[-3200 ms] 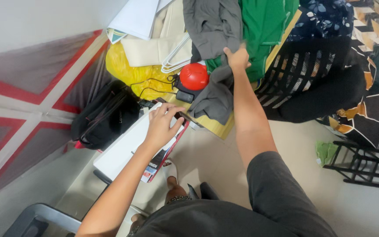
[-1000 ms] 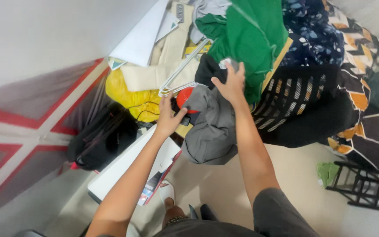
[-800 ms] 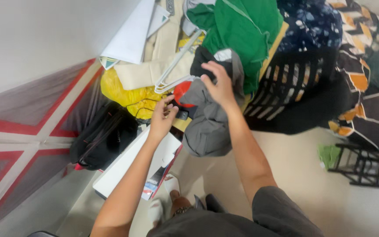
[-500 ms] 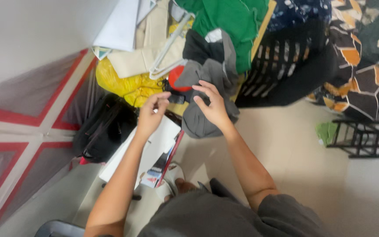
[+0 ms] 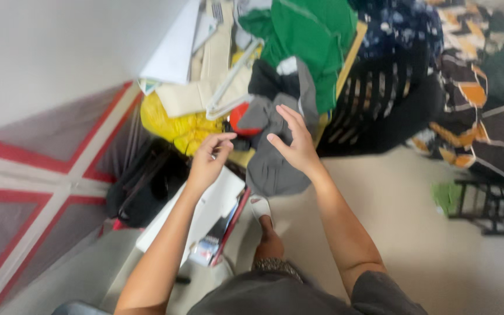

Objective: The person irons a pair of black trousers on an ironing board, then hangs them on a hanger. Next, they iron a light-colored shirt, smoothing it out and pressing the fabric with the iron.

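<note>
A grey garment (image 5: 275,163) hangs down from a pile of clothes and bags. My right hand (image 5: 294,141) hovers over it with the fingers spread and nothing in them, touching or just above the cloth. My left hand (image 5: 208,160) is a little to the left, fingers curled near a small dark thing beside a red round object (image 5: 239,119); I cannot make out whether it grips anything. A green garment (image 5: 307,41) lies higher on the pile.
A yellow bag (image 5: 173,125) and a black bag (image 5: 144,184) sit to the left, with a white hanger (image 5: 228,87) and white papers (image 5: 176,49) above. A flat white box (image 5: 202,213) lies below my left hand. Patterned bedding (image 5: 473,111) and a black rack (image 5: 491,204) are at right.
My right hand has let go of the grey garment and opened above it. The garment has dropped lower on the pile. My left hand stays by the red object.
</note>
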